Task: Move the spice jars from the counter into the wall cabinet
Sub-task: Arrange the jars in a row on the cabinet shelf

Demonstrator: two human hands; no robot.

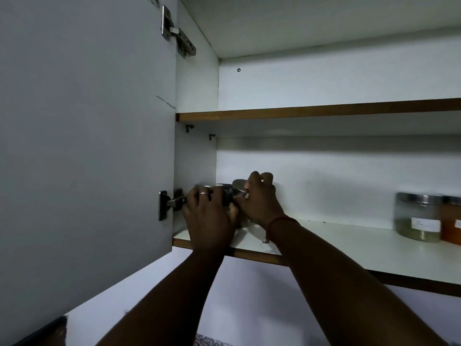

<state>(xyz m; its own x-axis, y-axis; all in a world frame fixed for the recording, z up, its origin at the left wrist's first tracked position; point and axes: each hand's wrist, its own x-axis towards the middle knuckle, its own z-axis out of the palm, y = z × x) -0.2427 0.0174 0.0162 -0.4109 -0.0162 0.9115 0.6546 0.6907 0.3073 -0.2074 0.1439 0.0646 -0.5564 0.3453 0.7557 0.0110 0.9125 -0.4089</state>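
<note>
- Spice jars are what I am shelving: two clear round ones with steel lids, the left jar (219,193) under my left hand (212,216) and the tilted jar (240,188) just beside it under my right hand (259,198), both at the far left of the white lower shelf (324,245) of the open wall cabinet.
- Both hands are curling around their jars, left fingers wrapping the lid and side, right fingers hooking over the top; neither is letting go yet.
- Right-hand jar is leaning, its lid facing toward me. If I am releasing it like this, I judge it could topple and roll off the brown front edge.
- Jars are touching or nearly so, hidden by my fingers; pushing one could knock the other.
- Left knuckles are sitting just beside the steel lower hinge (172,202) on the grey door (87,121); a scrape or a bumped door seems possible.
- Further right, a green-filled labelled jar (417,218) and an orange-filled jar (451,221) are standing well apart from my hands, so they look safe.
</note>
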